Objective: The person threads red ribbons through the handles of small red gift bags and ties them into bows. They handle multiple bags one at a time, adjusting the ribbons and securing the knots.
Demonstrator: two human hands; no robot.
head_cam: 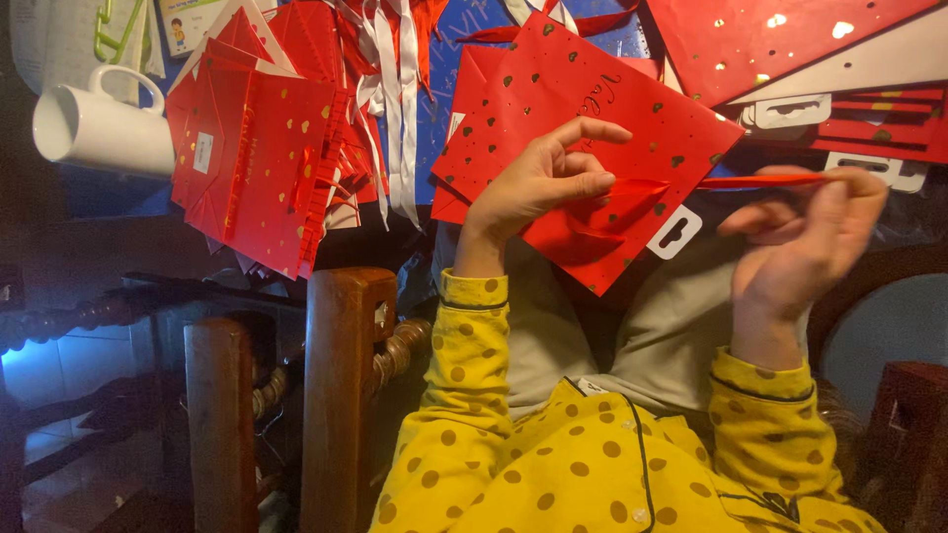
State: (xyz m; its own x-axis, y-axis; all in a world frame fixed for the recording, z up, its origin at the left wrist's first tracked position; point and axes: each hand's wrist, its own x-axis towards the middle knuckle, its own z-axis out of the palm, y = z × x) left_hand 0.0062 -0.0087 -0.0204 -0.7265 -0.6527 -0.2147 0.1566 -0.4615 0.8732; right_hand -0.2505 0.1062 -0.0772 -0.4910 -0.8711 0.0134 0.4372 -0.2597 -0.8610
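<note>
Now | left hand (538, 188) grip pinching red gift bag (583, 128) | right hand (805, 247) grip pinching red ribbon (760, 181), taut

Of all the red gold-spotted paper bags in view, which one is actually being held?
The flat red bag at centre: the left hand grips it while the right hand pulls its red ribbon. The other bags lie untouched.

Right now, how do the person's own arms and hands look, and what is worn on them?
Both hands, left hand and right hand, are bare. Each arm wears a yellow sleeve with brown polka dots and dark piping at the cuff.
</note>
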